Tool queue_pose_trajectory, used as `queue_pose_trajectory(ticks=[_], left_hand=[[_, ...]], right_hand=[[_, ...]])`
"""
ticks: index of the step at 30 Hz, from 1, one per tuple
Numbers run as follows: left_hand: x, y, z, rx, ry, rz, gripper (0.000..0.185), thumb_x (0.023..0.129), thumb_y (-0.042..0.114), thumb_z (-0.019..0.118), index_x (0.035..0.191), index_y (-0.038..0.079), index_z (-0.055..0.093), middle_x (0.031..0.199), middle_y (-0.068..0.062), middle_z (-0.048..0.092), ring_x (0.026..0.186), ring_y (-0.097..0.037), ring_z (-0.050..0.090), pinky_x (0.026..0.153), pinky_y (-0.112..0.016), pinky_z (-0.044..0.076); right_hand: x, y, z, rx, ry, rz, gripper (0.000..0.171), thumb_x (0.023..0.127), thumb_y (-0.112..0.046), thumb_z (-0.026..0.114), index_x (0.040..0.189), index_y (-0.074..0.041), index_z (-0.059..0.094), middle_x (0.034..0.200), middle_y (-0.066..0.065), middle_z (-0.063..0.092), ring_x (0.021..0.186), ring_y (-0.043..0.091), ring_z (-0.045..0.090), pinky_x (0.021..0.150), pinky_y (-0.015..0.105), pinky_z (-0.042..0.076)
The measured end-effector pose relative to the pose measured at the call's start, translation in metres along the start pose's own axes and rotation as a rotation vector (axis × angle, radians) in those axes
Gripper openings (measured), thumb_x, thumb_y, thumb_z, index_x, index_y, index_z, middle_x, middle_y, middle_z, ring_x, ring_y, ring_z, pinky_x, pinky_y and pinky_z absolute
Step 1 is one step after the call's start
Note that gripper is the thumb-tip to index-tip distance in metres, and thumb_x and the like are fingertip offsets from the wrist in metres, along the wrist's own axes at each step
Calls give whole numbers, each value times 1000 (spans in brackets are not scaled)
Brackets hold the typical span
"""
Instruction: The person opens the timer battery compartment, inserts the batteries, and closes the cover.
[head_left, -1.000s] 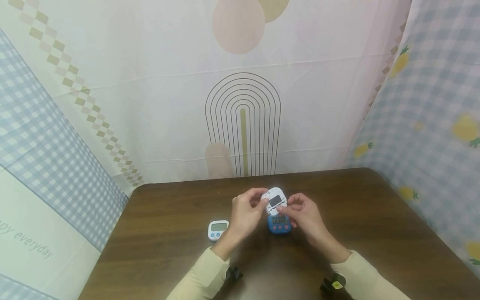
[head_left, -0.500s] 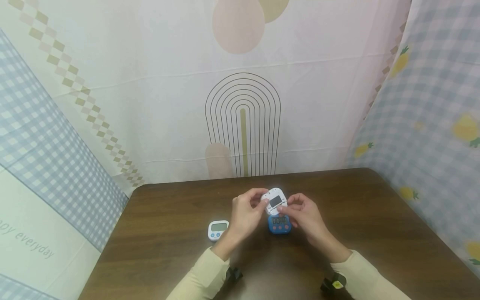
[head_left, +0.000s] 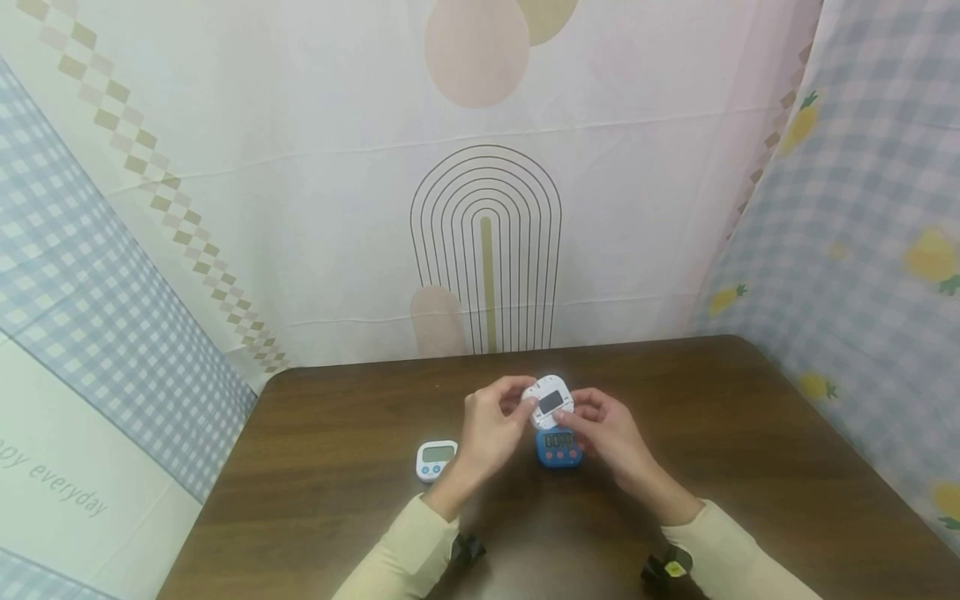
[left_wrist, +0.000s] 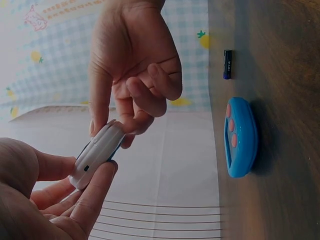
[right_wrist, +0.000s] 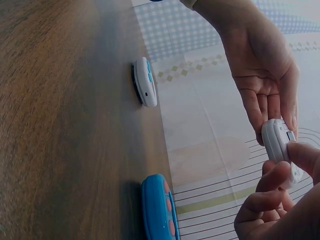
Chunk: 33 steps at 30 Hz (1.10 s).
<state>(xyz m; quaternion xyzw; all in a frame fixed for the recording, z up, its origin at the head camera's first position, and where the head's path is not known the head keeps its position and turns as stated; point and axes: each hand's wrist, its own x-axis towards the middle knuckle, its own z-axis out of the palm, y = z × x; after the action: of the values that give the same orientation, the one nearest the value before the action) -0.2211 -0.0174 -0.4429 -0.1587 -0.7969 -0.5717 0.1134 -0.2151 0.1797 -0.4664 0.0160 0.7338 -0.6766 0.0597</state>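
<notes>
A white digital timer (head_left: 556, 390) is held up above the table between both hands, its back with a dark rectangle facing me. My left hand (head_left: 491, 425) pinches its left edge between thumb and fingers. At the opposite edge my right hand (head_left: 611, 429) grips it, thumb on the back and index finger behind. The timer's screen side is turned away. Just below it in the head view stands a blue timer (head_left: 559, 455) with pink buttons and digits showing. Another white timer (head_left: 435, 461), with blue buttons and a blank screen, sits left of my left wrist.
In the left wrist view, a small dark battery (left_wrist: 227, 64) lies on the brown wooden table (head_left: 337, 500) beyond the blue timer. A printed cloth (head_left: 337, 208) hangs behind the table's far edge, and a checked cloth (head_left: 862, 250) hangs on the right.
My right fingers have shifted slightly inward against the timer's edge. Dark lines near the right thumb on the timer's back show less now. The left hand and other timers stay put.
</notes>
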Motion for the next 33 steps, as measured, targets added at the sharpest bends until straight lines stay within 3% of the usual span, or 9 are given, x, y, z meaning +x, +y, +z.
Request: queue_pose_trajectory(ticks=[5,14,33], left_hand=[[0,0,0,-1,0,-9,21,96,1,74,117,3,76,109,-14,81,90,-21,79,75,-22,63],[-2,-2,-1,12,4,-1,20,97,3,74,117,4,77,109,-13,81,89,-20,79,78,-25,64],[-2,1,1,2,-2,-5,19,97,5,74,116,5,77,109,-13,81,90,-19,79,79,-25,64]], right_hand=[[-2,1,0,-20,-30,-14,44,98,-25,78,129,0,61,96,6,76,66,19,62,57,26,50],[-3,5,4,20,-129,-52,42,105,-22,68,134,4,53,92,16,71,67,17,63,63,31,57],[-3,2,4,0,-113,-91,37,106,-19,66,131,4,51,92,9,68,68,15,55,63,25,50]])
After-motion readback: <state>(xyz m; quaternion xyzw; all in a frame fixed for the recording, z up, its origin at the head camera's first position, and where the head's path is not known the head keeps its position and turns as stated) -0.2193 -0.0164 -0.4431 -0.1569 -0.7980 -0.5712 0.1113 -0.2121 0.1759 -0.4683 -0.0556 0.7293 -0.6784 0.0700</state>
